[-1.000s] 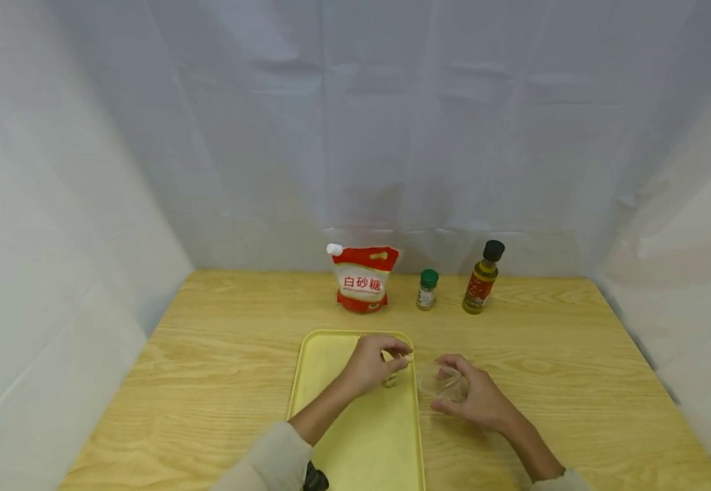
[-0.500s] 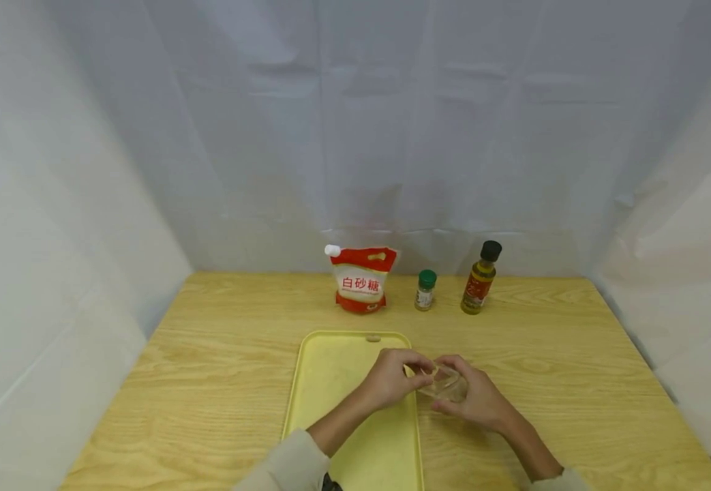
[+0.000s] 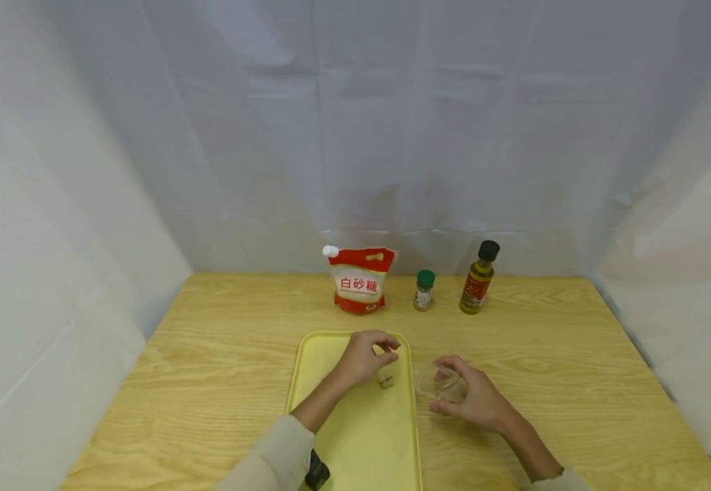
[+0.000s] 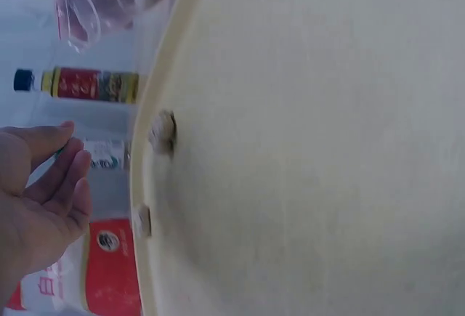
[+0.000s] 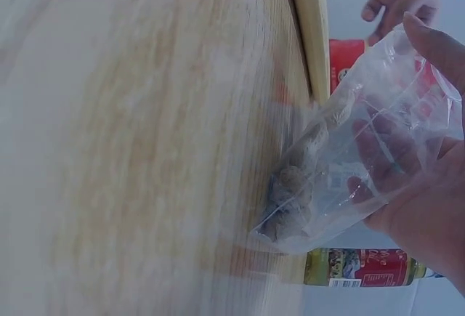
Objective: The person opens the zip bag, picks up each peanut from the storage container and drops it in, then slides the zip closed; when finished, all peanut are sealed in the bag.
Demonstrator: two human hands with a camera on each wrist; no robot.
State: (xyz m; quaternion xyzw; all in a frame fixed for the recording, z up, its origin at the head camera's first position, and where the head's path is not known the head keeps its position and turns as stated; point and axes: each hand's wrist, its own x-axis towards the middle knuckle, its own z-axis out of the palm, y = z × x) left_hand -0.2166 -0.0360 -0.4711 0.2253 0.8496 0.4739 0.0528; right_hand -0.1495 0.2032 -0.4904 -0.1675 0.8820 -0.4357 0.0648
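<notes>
My left hand point(image 3: 364, 354) hovers above the far part of a yellow tray point(image 3: 355, 436), its fingers loosely bent and apparently holding nothing. Just beneath it lie some peanuts in their shells point(image 3: 386, 380). From the left wrist, a pale peanut cluster point(image 4: 163, 131) shows near the tray's rim, and a single peanut point(image 4: 143, 221) rests against that rim. Right of the tray, my right hand point(image 3: 478, 399) grips a clear plastic bag point(image 3: 444, 385) with its mouth held wide towards the tray. Several peanuts point(image 5: 290, 185) sit in the bag's bottom.
Behind the tray stands a red and white sugar pouch point(image 3: 360, 283) with a white cap. To its right are a small green-capped jar point(image 3: 423, 292) and a black-capped oil bottle point(image 3: 476, 286). Pale curtains point(image 3: 355, 136) enclose the wooden table point(image 3: 208, 354).
My left hand carried a peanut rightward to the bag's mouth, let it go there, and has come back left over the tray. The right hand and bag have barely moved.
</notes>
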